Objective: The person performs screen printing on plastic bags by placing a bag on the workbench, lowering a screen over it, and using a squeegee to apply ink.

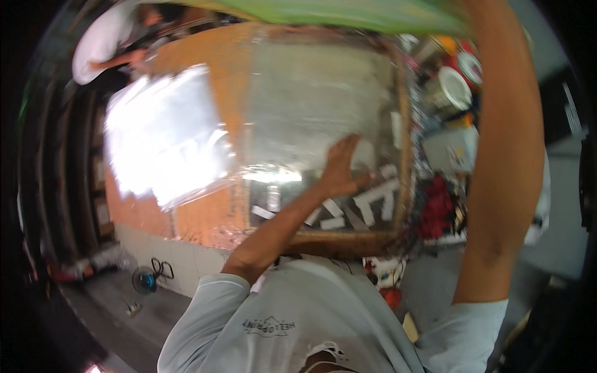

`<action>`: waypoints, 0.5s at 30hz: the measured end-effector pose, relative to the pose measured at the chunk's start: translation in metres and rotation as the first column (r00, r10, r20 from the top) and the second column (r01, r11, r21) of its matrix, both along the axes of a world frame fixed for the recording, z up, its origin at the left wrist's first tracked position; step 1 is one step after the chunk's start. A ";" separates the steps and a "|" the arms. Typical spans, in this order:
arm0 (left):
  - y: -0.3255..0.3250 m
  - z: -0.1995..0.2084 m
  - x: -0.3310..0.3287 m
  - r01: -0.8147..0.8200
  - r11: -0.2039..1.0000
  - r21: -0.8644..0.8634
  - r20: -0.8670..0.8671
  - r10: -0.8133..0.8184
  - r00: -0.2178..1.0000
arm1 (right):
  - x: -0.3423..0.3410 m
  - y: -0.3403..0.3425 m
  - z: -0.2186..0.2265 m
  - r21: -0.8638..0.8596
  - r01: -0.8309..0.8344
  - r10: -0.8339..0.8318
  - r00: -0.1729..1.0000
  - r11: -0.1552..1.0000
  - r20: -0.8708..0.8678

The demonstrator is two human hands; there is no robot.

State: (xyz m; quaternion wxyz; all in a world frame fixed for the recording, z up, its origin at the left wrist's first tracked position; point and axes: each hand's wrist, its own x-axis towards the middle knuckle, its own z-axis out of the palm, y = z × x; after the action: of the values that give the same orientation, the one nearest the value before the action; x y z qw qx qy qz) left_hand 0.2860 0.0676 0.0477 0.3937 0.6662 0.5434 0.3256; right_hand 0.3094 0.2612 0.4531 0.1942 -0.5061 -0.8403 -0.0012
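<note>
My left hand (344,171) reaches over the glass panel (311,87) set in the worktable, its fingers and thumb spread and nothing held. Beneath and beside it, several short white strips (377,194) lie along the panel's near edge. My right arm stretches far up the right side, and my right hand (476,9) is smeared and partly cut off at the top edge. It meets the right end of a broad green sheet-like panel (348,15) there; whether its fingers grip that panel is hidden.
A stack of shiny clear plastic sheets (168,137) covers the orange tabletop (227,68) at left. Tubs and cans, including a white-rimmed container (454,90), crowd the right side beside dark red cloth (437,208). Another person (106,46) works at far left. A small fan (144,280) sits below.
</note>
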 end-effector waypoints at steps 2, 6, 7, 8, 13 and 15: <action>-0.018 0.010 -0.030 -0.136 0.988 -0.073 0.328 0.153 0.932 | -0.003 -0.006 0.003 -0.015 0.050 -0.050 0.999 0.999 -0.005; -0.041 0.009 -0.160 -0.635 0.727 0.262 0.008 0.656 0.754 | -0.004 -0.005 0.007 0.027 0.055 -0.054 0.998 0.998 -0.013; -0.047 0.006 -0.193 -0.692 0.651 0.313 -0.126 0.750 0.649 | -0.004 -0.002 0.007 -0.003 0.082 -0.082 0.997 0.997 -0.003; -0.052 0.002 -0.224 -0.709 0.572 0.412 -0.361 0.817 0.449 | -0.003 -0.001 0.008 0.001 0.038 -0.038 0.999 0.999 -0.037; -0.061 -0.031 -0.216 -0.441 0.875 0.201 -0.706 0.441 0.554 | -0.002 0.003 0.008 0.136 -0.065 0.071 0.996 0.989 -0.044; -0.041 -0.039 -0.170 -0.371 0.892 0.259 -0.672 0.442 0.594 | -0.002 0.006 0.009 0.111 -0.052 0.057 0.998 0.992 -0.037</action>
State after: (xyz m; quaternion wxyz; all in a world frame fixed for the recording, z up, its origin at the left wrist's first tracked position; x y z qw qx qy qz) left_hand 0.1157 0.0268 0.0090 0.0352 0.6146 0.7744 0.1459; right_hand 0.3071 0.2674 0.4617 0.2383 -0.4715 -0.8485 -0.0322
